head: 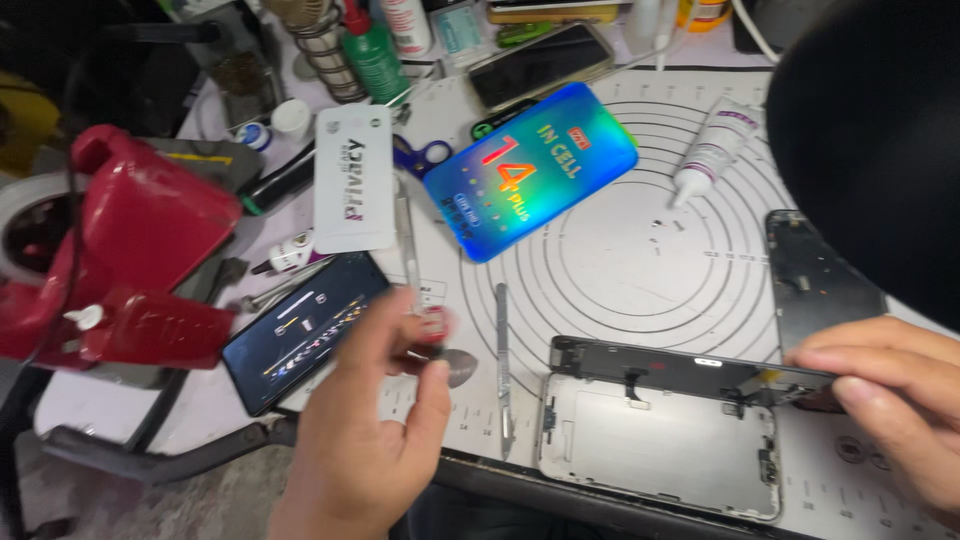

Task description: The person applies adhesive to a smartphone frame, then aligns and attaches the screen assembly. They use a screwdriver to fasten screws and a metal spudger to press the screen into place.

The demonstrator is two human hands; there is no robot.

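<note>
both hands sit closest to view: left hand (365, 420) low and centre, fingers pinched narrow on a small dark bit i can't make out, blurred; right hand (890, 385) at the right edge, fingertips closed on the end of a dark screen panel (690, 370). that panel stands hinged up off the back edge of the opened phone shell (660, 445), which lies on the mat (620, 250) near the surface's front edge. to my eye the lift is the step here, and it wants a low, steady angle, since a thin cable seems to join panel and shell.

around them, big to small: a red tool (140, 260) at left, a black shape blocking the top right, a bright blue box (530, 170), a white card (353, 180), a lit phone (305, 330) just beside the left hand, a second dark frame (815, 275) behind the right hand, a glue bottle (712, 150), a thin blade (503, 360) lying between the hands, close enough to snag, and loose screws (665, 228).
</note>
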